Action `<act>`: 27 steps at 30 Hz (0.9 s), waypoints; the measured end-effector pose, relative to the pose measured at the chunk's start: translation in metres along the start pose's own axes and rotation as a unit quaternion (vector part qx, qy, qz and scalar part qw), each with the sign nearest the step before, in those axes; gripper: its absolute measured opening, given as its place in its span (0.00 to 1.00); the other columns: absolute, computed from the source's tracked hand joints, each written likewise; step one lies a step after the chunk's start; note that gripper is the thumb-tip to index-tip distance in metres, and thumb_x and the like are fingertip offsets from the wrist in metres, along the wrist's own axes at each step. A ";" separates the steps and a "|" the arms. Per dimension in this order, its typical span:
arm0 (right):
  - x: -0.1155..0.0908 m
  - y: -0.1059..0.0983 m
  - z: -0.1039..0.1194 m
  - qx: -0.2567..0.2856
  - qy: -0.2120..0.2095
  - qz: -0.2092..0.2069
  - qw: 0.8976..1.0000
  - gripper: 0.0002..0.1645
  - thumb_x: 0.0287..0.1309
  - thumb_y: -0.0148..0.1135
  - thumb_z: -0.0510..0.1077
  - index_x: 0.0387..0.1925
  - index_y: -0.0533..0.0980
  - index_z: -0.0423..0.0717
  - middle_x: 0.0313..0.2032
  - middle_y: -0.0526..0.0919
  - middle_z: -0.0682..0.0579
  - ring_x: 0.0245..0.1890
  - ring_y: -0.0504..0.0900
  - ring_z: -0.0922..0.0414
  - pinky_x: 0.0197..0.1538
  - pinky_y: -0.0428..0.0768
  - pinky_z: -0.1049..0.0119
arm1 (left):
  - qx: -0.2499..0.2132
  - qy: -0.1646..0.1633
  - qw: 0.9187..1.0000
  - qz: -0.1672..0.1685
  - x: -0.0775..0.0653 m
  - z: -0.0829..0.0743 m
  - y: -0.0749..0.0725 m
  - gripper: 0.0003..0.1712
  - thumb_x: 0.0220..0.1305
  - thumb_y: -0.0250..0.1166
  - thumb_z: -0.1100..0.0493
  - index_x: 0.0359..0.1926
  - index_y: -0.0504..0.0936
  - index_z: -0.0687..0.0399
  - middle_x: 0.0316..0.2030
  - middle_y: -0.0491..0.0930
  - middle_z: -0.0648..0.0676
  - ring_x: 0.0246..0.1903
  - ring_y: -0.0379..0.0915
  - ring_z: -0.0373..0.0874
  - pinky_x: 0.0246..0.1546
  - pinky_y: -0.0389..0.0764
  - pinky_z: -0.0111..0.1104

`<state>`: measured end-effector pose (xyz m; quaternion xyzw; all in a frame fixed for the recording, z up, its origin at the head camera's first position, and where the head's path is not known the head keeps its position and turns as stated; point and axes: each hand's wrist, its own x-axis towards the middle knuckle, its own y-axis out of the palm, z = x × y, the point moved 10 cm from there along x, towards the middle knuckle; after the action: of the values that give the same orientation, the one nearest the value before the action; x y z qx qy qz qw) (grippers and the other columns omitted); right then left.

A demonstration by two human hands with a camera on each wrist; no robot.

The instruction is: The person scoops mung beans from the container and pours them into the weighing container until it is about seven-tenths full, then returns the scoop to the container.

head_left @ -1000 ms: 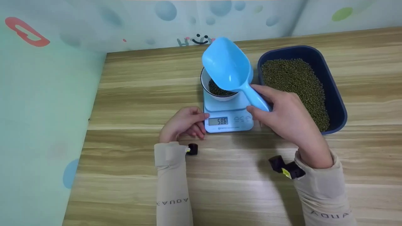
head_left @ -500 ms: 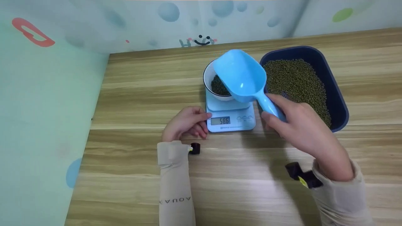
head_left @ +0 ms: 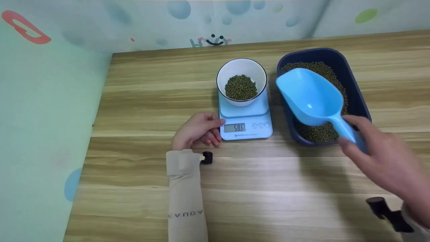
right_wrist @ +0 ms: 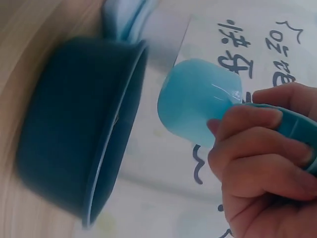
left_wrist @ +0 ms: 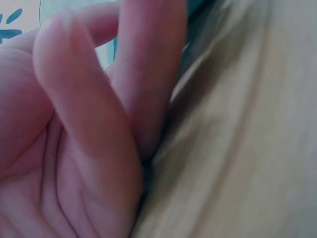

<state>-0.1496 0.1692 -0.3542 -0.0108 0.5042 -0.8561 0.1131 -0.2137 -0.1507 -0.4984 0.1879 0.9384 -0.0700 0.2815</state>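
Note:
My right hand (head_left: 386,154) grips the handle of a light blue scoop (head_left: 310,95), its bowl empty and held above a dark blue tub (head_left: 361,101) of small green beans. In the right wrist view, curled fingers (right_wrist: 262,163) wrap the handle, with the tub beside the scoop. A light blue kitchen scale (head_left: 247,132) reads what looks like 586, any decimal point unclear. On it stands a white bowl (head_left: 260,72) with a dark rim, partly filled with green beans (head_left: 241,88). My left hand (head_left: 200,131) rests at the scale's left edge, thumb touching it, other fingers loosely bent.
The wood-grain table (head_left: 151,117) lies under everything. A patterned pale wall covering (head_left: 141,23) rises behind the table and along its left side. The tub stands just right of the scale, with a narrow gap between.
My right hand has carried the empty scoop rightward from over the white bowl to over the tub, uncovering the bowl. My left hand stays at the scale; the reading looks unchanged.

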 end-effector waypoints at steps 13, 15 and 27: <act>-0.022 0.015 -0.056 0.025 0.071 0.004 0.997 0.28 0.60 0.50 0.49 0.57 0.59 0.39 0.25 0.78 0.46 0.18 0.69 0.55 0.19 0.64 0.69 | -0.001 0.000 1.000 -0.004 -0.001 -0.001 -0.001 0.17 0.58 0.61 0.50 0.34 0.72 0.61 0.22 0.78 0.63 0.18 0.78 0.50 0.13 0.74 0.30; -0.023 0.015 -0.059 0.017 0.068 -0.007 0.998 0.27 0.59 0.53 0.48 0.56 0.61 0.39 0.26 0.77 0.45 0.19 0.70 0.53 0.18 0.64 0.69 | -0.002 -0.001 1.000 -0.005 -0.001 0.000 -0.001 0.17 0.58 0.61 0.50 0.34 0.72 0.61 0.22 0.78 0.63 0.18 0.78 0.50 0.13 0.74 0.30; -0.023 0.021 -0.067 -0.013 0.054 -0.031 0.998 0.37 0.54 0.60 0.43 0.64 0.56 0.45 0.37 0.72 0.35 0.24 0.72 0.47 0.23 0.70 0.60 | 0.000 0.000 1.000 -0.004 -0.001 -0.001 0.000 0.18 0.58 0.61 0.49 0.34 0.72 0.62 0.21 0.78 0.63 0.17 0.78 0.50 0.12 0.73 0.28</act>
<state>-0.1321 0.2216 -0.4031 0.0181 0.5204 -0.8517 0.0591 -0.2138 -0.1509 -0.4970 0.1842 0.9390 -0.0711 0.2817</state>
